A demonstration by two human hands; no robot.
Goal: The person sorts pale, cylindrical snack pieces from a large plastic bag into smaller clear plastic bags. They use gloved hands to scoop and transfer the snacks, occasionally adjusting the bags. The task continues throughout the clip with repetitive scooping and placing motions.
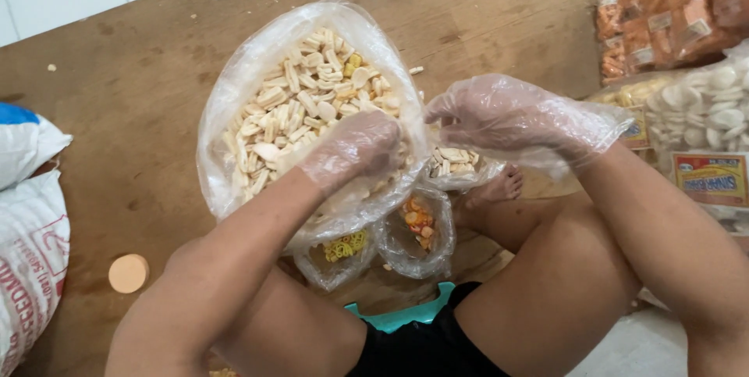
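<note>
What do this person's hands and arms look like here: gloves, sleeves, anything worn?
Both hands wear loose, see-through plastic gloves, thin and crinkled. The left hand has its glove bunched around the fingers; the right hand has a glove that flares out wide and baggy at the wrist. Both forearms are bare past the cuffs, with no sleeves in view, and no watch, bands or rings can be seen.

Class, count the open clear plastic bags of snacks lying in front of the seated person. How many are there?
4. The large bag of pale crackers in the middle, a small bag under the right hand, and two small bags near the knees. Others may be hidden.
</note>
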